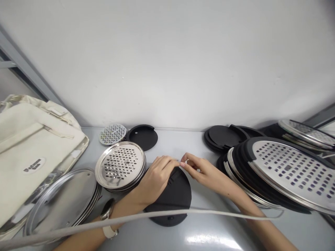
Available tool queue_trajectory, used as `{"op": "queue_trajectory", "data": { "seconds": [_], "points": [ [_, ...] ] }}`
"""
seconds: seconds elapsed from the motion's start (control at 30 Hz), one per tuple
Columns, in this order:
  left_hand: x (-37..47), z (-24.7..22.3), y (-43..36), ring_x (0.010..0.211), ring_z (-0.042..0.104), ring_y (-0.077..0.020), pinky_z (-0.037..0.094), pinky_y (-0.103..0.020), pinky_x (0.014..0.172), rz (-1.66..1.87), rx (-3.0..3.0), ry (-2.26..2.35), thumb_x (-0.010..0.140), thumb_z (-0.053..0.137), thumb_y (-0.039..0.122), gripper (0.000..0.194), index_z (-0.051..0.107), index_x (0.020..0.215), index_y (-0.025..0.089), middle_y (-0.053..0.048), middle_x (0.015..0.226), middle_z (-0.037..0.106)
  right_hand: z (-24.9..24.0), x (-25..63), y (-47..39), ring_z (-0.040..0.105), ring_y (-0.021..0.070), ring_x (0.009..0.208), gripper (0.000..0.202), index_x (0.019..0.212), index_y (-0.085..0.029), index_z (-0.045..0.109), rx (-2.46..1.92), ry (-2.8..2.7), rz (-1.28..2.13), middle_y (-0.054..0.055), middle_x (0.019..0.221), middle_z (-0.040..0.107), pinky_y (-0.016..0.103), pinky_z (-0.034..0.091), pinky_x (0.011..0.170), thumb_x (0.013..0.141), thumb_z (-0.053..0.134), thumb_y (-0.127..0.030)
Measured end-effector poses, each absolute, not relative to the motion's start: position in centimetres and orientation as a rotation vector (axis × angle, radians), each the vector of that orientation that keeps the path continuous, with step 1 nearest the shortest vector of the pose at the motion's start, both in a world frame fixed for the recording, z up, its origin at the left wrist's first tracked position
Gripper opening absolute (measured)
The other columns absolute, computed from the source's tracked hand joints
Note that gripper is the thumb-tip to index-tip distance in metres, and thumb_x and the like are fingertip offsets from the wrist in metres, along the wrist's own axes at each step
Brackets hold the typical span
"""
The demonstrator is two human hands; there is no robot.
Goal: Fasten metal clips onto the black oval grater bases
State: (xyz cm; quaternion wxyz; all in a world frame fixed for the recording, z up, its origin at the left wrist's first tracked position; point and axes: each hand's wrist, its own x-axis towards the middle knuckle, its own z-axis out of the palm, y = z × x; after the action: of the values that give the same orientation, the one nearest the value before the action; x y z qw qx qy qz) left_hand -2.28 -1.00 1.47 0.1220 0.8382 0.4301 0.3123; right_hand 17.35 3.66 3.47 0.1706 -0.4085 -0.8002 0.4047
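Note:
A round black plate (pixel 172 198) lies on the grey table in front of me. My left hand (pixel 161 174) reaches over its upper left part, palm down, with its fingers pressed together near the plate's far edge. My right hand (pixel 200 167) is just right of that edge, thumb and forefinger pinched together. The fingertips of both hands meet at something small and pale, too small to make out. Left of my left hand is a stack of round metal grater discs (pixel 120 165).
At the right stands a large stack of black rings and perforated metal discs (pixel 295 170), with black plates (pixel 226 136) behind it. Smooth metal discs (pixel 65 202) and a cream bag (pixel 31 150) are at the left. A white cable (pixel 131 219) crosses the near side.

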Motion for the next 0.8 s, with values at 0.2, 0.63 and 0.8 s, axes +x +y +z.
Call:
{"op": "queue_trajectory", "data": {
  "seconds": [0.2, 0.63, 0.8],
  "points": [
    [-2.04, 1.36, -1.07, 0.093, 0.053, -0.0187, 0.042, -0.037, 0.088, 1.046, 2.527, 1.218, 0.097, 0.033, 0.01, 0.019, 0.048, 0.107, 0.017, -0.006, 0.098, 0.058, 3.8, 17.2, 3.34, 0.044, 0.0119, 0.061, 0.028, 0.113, -0.022, 0.047, -1.023, -2.269, 1.17, -0.005, 0.067, 0.046, 0.023, 0.036, 0.057, 0.091, 0.05, -0.039],
    [-1.99, 1.79, -0.99, 0.094, 0.053, -0.0192, 0.043, -0.037, 0.089, 0.819, 2.548, 1.337, 0.096, 0.033, 0.01, 0.019, 0.049, 0.104, 0.018, -0.006, 0.099, 0.055, 4.28, 17.56, 3.78, 0.042, 0.0103, 0.059, 0.03, 0.073, -0.018, 0.051, -1.057, -2.455, 1.0, -0.003, 0.065, 0.049, 0.023, 0.032, 0.056, 0.096, 0.039, -0.032],
    [-1.67, 1.47, -0.94, 0.084, 0.054, -0.0186, 0.046, -0.034, 0.078, 0.805, 2.507, 1.472, 0.096, 0.038, 0.019, 0.011, 0.048, 0.091, 0.018, -0.004, 0.089, 0.053, 3.97, 17.53, 3.89, 0.037, 0.0099, 0.054, 0.033, 0.067, -0.019, 0.043, -1.129, -2.496, 0.826, -0.004, 0.059, 0.042, 0.024, 0.028, 0.054, 0.097, 0.037, -0.031]
  ]
}}
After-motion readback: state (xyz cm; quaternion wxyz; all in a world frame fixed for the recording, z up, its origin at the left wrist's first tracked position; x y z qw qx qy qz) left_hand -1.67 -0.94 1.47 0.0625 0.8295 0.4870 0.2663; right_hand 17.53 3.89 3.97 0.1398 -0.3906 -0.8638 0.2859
